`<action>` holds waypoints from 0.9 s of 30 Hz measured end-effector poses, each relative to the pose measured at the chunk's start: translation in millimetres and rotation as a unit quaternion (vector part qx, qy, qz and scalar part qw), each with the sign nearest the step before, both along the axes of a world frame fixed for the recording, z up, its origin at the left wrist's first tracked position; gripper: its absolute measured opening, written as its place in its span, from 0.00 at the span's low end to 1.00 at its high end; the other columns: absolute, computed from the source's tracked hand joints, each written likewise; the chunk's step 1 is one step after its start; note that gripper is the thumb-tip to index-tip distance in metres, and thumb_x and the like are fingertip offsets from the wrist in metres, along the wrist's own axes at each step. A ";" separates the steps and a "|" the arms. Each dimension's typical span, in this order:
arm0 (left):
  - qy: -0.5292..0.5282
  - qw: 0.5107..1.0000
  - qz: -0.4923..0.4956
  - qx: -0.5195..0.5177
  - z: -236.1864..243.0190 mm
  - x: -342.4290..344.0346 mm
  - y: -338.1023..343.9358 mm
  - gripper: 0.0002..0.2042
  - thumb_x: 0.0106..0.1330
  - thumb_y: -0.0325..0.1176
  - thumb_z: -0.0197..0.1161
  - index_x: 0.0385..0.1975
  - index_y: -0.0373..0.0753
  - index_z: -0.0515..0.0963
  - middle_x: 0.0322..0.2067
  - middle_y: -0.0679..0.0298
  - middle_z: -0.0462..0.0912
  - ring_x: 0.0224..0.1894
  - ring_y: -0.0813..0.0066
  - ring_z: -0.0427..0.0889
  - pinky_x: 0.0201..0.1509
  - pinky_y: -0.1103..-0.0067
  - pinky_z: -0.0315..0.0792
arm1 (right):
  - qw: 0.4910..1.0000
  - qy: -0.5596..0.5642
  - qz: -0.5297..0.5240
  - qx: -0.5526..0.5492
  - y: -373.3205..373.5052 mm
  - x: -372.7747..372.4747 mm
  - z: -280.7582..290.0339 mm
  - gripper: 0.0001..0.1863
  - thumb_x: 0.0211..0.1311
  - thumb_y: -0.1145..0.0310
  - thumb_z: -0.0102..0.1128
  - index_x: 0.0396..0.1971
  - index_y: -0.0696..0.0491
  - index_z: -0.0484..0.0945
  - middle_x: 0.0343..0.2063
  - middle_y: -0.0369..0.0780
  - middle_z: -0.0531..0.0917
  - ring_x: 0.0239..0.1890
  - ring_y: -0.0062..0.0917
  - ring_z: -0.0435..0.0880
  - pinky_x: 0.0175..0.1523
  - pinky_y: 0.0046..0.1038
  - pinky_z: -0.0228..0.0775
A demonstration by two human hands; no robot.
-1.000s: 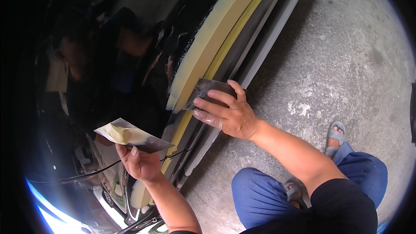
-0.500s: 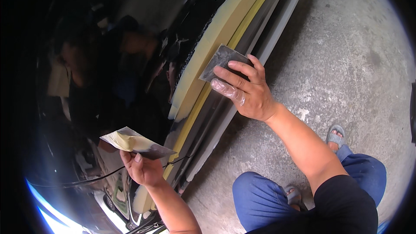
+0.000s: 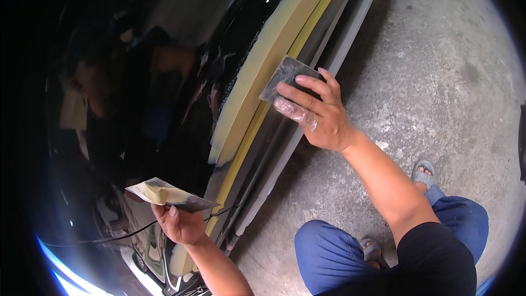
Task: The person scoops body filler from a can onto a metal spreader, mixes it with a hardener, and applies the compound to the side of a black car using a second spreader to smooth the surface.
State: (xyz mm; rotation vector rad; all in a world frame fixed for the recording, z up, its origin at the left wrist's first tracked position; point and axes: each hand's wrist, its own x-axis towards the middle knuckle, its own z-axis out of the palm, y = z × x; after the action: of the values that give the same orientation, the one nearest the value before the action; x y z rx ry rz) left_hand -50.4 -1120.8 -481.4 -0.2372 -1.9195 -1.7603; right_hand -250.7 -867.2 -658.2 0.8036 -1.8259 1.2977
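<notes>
My right hand is closed on a dark grey rectangular putty spreader, its fingers pressed along the face. Clear film wraps one finger. The spreader's far edge lies over the lower border of a cream-yellow putty band on a glossy black car panel; I cannot tell whether it touches. A brighter yellow strip runs beside that band. Lower left, my left hand grips a flat metal plate from below, held tilted. A thick lump of pale yellow putty sits on the plate's far end.
A grey sill edge runs alongside the car. A thin black cable crosses near my left hand. Rough concrete floor spreads to the right. My bent knees and sandalled feet are at the lower right.
My right hand and the spreader have shifted slightly right, away from the middle of the putty band. My left hand, holding the plate, has barely moved. The view has shifted a little.
</notes>
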 end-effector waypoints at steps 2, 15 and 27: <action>0.007 1.000 0.006 0.006 -1.9 0.1 -0.8 0.27 0.62 0.24 0.48 0.64 0.35 0.61 0.58 0.53 0.72 0.56 0.59 0.76 0.58 0.63 0.73 | 0.999 0.026 -0.018 -0.008 3.4 -17.1 7.0 0.24 0.58 0.74 0.60 0.53 0.31 0.78 0.59 0.22 0.75 0.62 0.23 0.66 0.74 0.39 0.41; -0.004 1.000 -0.012 0.015 1.6 2.2 -0.8 0.27 0.62 0.24 0.48 0.65 0.36 0.61 0.59 0.54 0.72 0.57 0.60 0.76 0.59 0.64 0.73 | 1.000 0.007 0.000 0.003 18.4 -26.9 -2.9 0.23 0.56 0.74 0.60 0.50 0.34 0.80 0.57 0.22 0.76 0.61 0.23 0.68 0.73 0.39 0.42; -0.018 0.999 0.009 0.043 5.9 0.1 10.3 0.28 0.58 0.23 0.51 0.63 0.31 0.61 0.55 0.53 0.75 0.56 0.63 0.77 0.61 0.69 0.71 | 1.000 -0.001 0.009 0.015 22.2 -44.8 -8.4 0.22 0.55 0.76 0.61 0.48 0.35 0.81 0.58 0.24 0.76 0.61 0.24 0.70 0.72 0.39 0.46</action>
State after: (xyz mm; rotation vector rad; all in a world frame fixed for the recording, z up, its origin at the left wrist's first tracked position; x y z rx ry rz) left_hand -50.3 -1110.5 -475.6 -0.1572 -1.8611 -1.8415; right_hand -295.5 -845.0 -666.6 0.8367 -1.8472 1.2870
